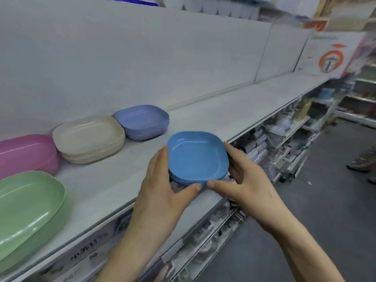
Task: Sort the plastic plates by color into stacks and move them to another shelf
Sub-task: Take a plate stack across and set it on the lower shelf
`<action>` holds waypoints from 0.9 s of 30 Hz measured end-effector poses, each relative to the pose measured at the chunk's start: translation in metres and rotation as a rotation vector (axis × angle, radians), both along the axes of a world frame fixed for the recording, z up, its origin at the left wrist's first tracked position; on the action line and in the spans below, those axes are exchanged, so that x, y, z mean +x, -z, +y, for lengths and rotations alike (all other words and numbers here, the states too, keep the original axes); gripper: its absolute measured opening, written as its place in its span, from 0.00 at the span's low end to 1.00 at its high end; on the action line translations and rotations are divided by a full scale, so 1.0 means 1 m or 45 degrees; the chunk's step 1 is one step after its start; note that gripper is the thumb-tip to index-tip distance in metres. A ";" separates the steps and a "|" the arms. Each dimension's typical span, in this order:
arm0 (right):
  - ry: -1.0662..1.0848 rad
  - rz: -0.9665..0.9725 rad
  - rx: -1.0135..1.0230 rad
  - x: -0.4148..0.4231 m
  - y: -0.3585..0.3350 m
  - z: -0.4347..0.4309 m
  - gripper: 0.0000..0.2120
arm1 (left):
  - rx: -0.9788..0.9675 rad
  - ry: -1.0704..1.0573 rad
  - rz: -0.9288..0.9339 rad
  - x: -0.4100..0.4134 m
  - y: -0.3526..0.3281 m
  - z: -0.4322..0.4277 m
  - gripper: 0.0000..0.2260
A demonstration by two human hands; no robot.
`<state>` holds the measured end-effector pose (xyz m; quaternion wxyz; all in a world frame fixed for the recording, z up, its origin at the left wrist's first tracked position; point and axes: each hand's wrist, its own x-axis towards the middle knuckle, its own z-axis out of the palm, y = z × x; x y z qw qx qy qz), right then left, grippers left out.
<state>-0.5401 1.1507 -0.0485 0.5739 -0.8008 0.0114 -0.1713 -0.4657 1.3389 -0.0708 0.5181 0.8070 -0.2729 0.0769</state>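
Holding the blue stack w/ both hands, ctr of frame, right at the front edge of the shelf. The left hand presses its fingers along the stack's left side, thumb reaching to the near rim. The right hand mirrors it on the right side, thumb tip nearly meeting the other at the front. So the hands are clamped on the stack from both sides, not apart. Can't tell if the stack rests on the shelf or hangs just above it.

Four more stacks are on the same shelf, each one colour: purple stack just behind and left of the blue, beige stack beside that, pink stack at the left edge, green stack at lower left, nearest the camera.

Progress, as a judgement: sorting looks done, since no mixed pile or loose plates are in view. Unclear whether this is the target shelf or the one being emptied. If target, blue is prob. the last to place. If not, all five are left to move.
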 end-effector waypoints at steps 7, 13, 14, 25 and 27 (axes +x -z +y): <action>0.373 0.027 -0.044 -0.100 0.017 -0.051 0.40 | 0.009 0.366 -0.006 -0.054 0.012 -0.073 0.35; 0.641 0.042 -0.056 -0.213 0.026 -0.084 0.42 | -0.034 0.666 0.064 -0.137 0.016 -0.132 0.35; 0.696 0.042 -0.058 -0.234 0.027 -0.088 0.42 | -0.041 0.720 0.090 -0.152 0.018 -0.141 0.36; 1.234 0.042 -0.153 -0.461 0.053 -0.093 0.42 | -0.020 1.205 0.170 -0.338 0.042 -0.217 0.40; 1.352 0.062 -0.148 -0.498 0.061 -0.090 0.41 | 0.001 1.312 0.165 -0.369 0.047 -0.229 0.39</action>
